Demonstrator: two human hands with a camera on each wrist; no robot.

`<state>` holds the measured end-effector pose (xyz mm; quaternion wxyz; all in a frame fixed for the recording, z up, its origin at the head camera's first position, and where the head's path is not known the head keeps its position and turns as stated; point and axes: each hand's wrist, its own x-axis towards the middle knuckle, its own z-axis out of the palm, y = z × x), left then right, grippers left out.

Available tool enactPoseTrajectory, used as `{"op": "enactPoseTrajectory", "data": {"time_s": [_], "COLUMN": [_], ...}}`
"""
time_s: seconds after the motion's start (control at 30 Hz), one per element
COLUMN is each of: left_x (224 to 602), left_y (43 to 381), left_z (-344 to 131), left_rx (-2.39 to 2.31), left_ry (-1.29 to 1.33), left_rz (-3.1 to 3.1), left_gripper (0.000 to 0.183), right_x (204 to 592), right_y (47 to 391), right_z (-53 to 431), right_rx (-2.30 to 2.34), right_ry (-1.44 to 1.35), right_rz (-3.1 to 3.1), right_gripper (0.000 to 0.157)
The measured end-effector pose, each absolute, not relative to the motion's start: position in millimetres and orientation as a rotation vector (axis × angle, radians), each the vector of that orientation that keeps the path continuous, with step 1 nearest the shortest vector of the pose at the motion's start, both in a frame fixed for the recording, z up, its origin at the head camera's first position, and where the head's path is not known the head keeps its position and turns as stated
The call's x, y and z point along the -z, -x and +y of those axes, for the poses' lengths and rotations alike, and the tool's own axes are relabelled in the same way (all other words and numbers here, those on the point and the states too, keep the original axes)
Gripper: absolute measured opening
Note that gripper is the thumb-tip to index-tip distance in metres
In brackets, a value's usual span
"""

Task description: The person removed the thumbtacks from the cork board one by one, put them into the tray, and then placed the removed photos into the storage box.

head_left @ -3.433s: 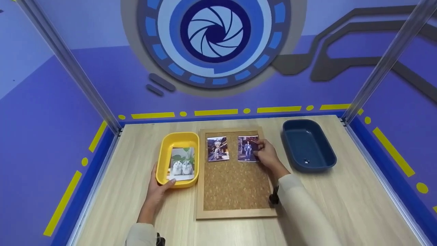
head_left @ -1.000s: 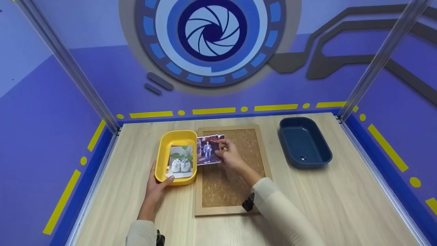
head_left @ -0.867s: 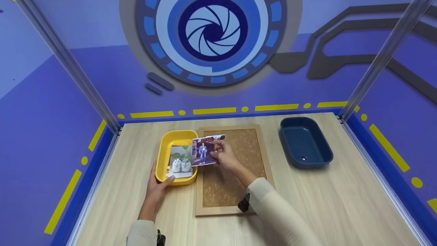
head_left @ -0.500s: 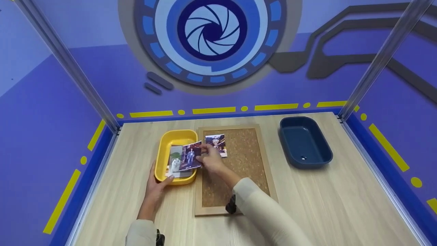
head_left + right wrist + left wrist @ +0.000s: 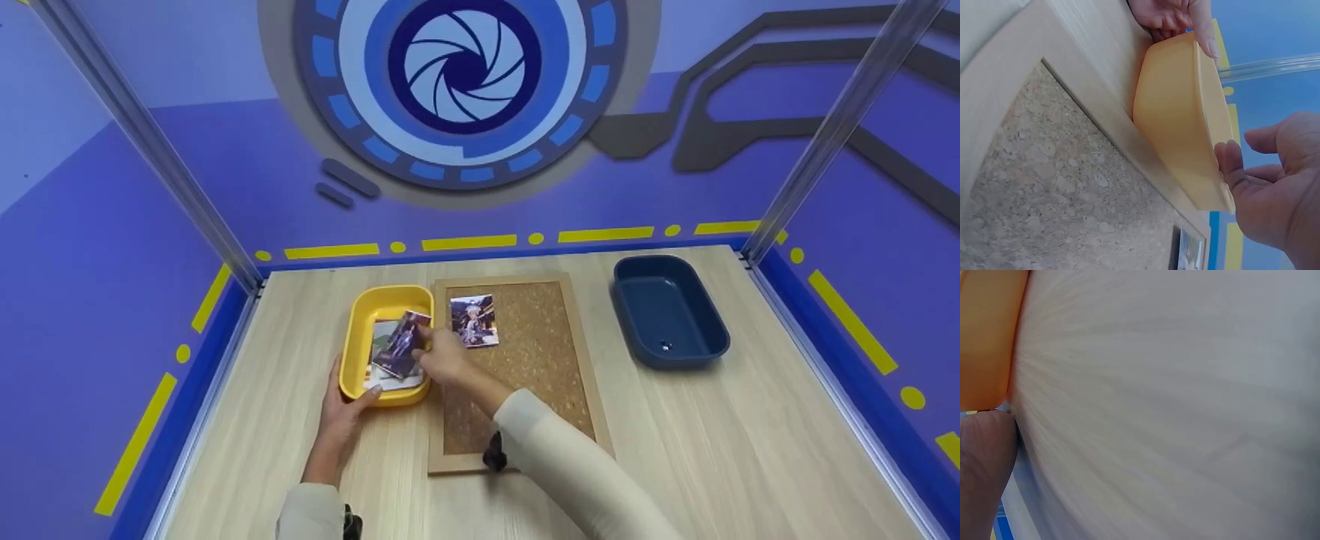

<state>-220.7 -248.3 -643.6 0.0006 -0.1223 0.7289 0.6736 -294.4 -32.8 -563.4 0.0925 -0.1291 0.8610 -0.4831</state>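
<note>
My left hand point(image 5: 346, 412) grips the near left corner of a yellow plastic tray point(image 5: 349, 352), thumb over the rim and fingers against the outer side. Inside the tray, a dark photo of a standing person point(image 5: 401, 349) lies slanted over a photo of two white hamsters point(image 5: 379, 379). Over the tray's right rim reaches my right hand point(image 5: 446, 358), fingertips at the dark photo's right edge. In the right wrist view, the right thumb point(image 5: 1264, 139) stands apart from the fingers; the tray wall hides the photos. Another photo point(image 5: 474, 321) is on the framed corkboard point(image 5: 517, 397), upper left.
The corkboard's wooden frame point(image 5: 437, 450) runs close along the yellow tray's right side. A dark blue tray point(image 5: 671, 311) with a few small shiny bits point(image 5: 666, 346) inside stands at the right. Purple walls close off the back and sides of the wooden table point(image 5: 757, 450).
My right hand has carried the standing-person photo left from the corkboard's upper right into the yellow tray. The photo has turned aslant and the thumb now stands off. My left hand stays put.
</note>
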Motion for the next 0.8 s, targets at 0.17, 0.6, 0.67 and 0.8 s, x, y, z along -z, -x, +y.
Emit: {"op": "enactPoseTrajectory", "data": {"time_s": [0.17, 0.6, 0.67, 0.8], "left_x": [643.4, 645.1, 645.4, 643.4], "left_y": [220.5, 218.8, 219.6, 219.3], "left_z": [-247.8, -249.3, -249.3, -248.4], "left_rx": [-2.126, -2.128, -2.135, -2.131], "left_ry": [0.386, 0.398, 0.386, 0.383], "left_rz": [2.290, 2.264, 2.266, 2.279], "left_gripper": [0.105, 0.106, 0.106, 0.106], "right_x": [565.3, 563.1, 564.4, 572.0], "right_y": [292.5, 299.4, 301.9, 304.9], "right_z": [-25.2, 2.4, 9.1, 24.7], "right_rx": [1.526, 1.578, 1.586, 1.595], "right_ry": [0.339, 0.349, 0.372, 0.391], "right_rz": [2.482, 2.533, 2.555, 2.565], "right_gripper": [0.047, 0.033, 0.032, 0.030]}}
